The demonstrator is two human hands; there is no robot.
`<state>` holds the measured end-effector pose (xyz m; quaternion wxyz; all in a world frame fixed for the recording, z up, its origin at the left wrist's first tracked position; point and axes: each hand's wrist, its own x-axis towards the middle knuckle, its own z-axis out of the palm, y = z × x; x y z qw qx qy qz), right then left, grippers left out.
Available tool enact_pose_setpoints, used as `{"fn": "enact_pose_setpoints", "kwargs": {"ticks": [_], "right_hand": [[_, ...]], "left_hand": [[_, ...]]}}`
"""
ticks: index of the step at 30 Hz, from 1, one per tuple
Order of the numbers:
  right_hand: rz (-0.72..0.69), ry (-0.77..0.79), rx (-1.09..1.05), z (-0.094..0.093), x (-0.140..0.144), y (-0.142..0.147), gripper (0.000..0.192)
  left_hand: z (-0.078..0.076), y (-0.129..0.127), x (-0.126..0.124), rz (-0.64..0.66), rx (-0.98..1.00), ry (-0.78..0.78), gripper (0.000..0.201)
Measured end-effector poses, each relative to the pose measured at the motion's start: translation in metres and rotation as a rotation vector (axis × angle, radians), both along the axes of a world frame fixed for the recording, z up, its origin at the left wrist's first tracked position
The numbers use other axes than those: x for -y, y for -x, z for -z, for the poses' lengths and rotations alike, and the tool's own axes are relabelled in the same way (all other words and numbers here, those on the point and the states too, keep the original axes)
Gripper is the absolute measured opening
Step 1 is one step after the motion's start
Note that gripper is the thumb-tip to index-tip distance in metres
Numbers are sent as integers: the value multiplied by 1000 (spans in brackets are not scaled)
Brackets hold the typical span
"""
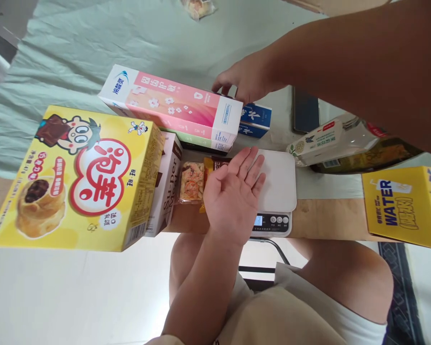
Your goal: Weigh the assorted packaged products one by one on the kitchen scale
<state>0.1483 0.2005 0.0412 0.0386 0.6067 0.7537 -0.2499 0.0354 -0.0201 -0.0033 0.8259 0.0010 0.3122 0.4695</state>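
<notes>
Two hands of yours are over the worktop. Your left hand lies flat, palm up and fingers spread wide, holding nothing; its fingertips rest on the left edge of the white scale. Your right hand, at 12 o'clock from the left, reaches across with fingers curled down onto the far end of the pink-and-white carton; whether it grips the carton, you cannot tell. Just beside that hand, at its 5 o'clock, sits a small blue box. At 9 o'clock of the left hand: a wrapped snack, a brown-and-white box, then a large yellow pastry box. At 3 o'clock, well apart: a yellow WATER box.
</notes>
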Motion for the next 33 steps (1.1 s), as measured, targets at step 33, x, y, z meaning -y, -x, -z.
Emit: {"fn": "enact_pose_setpoints", "kwargs": {"ticks": [33], "right_hand": [[108, 365, 54, -12, 12, 14, 26]], "left_hand": [[-1, -2, -3, -21, 18, 65, 44]]}}
